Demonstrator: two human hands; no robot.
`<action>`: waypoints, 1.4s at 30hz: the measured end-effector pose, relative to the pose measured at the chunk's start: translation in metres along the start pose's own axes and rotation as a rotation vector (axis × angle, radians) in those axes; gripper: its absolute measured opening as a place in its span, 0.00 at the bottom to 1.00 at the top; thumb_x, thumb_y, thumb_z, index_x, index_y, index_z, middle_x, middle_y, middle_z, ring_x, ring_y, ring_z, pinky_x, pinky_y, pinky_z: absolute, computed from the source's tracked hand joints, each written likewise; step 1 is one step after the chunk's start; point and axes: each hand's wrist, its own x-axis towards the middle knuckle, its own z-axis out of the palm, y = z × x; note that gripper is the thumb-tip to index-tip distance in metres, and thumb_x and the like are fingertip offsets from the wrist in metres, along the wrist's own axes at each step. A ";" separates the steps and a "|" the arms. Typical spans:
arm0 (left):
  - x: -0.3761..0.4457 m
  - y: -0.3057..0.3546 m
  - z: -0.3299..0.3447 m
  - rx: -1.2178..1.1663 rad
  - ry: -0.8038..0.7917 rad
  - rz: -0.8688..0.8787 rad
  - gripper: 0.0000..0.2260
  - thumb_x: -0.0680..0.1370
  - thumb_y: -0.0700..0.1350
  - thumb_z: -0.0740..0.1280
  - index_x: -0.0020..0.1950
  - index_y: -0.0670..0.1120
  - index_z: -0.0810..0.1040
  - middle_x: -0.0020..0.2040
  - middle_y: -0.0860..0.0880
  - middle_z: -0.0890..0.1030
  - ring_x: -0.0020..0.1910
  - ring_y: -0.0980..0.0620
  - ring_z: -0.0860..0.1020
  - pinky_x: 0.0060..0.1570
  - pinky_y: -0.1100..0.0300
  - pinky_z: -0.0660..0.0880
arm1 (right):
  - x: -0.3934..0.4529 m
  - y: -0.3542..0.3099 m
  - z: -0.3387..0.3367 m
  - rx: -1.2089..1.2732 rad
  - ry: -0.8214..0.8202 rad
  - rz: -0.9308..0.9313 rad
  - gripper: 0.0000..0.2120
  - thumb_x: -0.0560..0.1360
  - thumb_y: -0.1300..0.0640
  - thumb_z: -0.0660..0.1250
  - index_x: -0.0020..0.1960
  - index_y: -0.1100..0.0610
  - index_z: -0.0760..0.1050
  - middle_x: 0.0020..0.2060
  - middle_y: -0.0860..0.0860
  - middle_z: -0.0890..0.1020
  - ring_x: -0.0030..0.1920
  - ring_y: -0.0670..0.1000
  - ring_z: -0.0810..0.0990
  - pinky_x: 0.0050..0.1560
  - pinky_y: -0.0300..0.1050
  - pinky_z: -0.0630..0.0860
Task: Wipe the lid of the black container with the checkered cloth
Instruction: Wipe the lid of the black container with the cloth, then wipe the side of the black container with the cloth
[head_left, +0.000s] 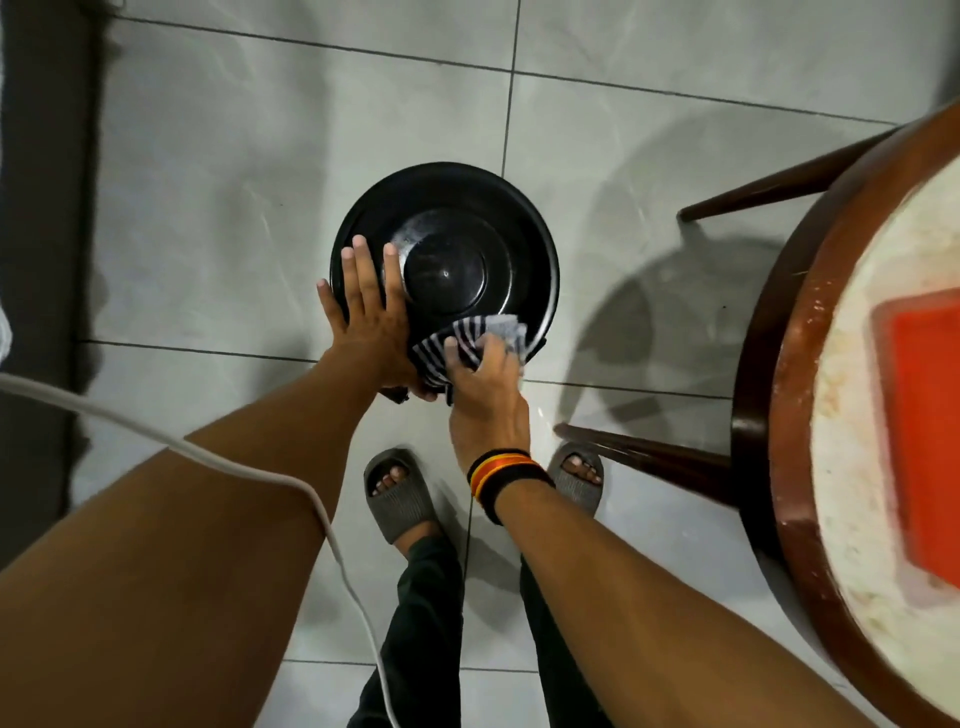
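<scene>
A round black container stands on the tiled floor, seen from above, with its glossy black lid (447, 260) on top and a raised round centre. My left hand (366, 312) lies flat on the lid's left side, fingers spread. My right hand (485, 395) grips the grey checkered cloth (478, 338) and presses it on the lid's near edge. A streaky patch shows on the lid's far inner ring.
A round wooden table (810, 364) with dark legs stands at the right, with an orange tray (924, 415) on its pale top. A white cable (291, 478) crosses my left arm. My feet in grey slippers (397, 493) are just below the container. A dark mat (41, 260) lies left.
</scene>
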 end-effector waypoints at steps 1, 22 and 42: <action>0.001 -0.001 -0.004 0.021 -0.049 -0.004 0.81 0.55 0.66 0.85 0.81 0.44 0.25 0.81 0.35 0.26 0.82 0.35 0.28 0.78 0.30 0.35 | -0.002 -0.002 -0.002 0.039 -0.015 -0.008 0.33 0.78 0.70 0.65 0.79 0.50 0.65 0.68 0.60 0.69 0.65 0.61 0.72 0.53 0.54 0.83; -0.146 0.001 -0.115 -1.485 -0.062 -0.150 0.16 0.84 0.57 0.62 0.56 0.51 0.86 0.51 0.50 0.91 0.56 0.49 0.88 0.54 0.55 0.81 | -0.060 -0.054 -0.141 1.120 0.041 0.414 0.27 0.80 0.39 0.66 0.77 0.46 0.70 0.69 0.49 0.76 0.64 0.46 0.78 0.65 0.40 0.79; -0.206 0.286 -0.211 -0.925 -0.259 0.489 0.13 0.79 0.33 0.71 0.63 0.38 0.81 0.54 0.48 0.84 0.58 0.47 0.82 0.56 0.59 0.81 | -0.196 0.195 -0.349 1.522 0.321 0.570 0.16 0.78 0.68 0.70 0.65 0.59 0.79 0.58 0.58 0.87 0.57 0.60 0.87 0.53 0.52 0.84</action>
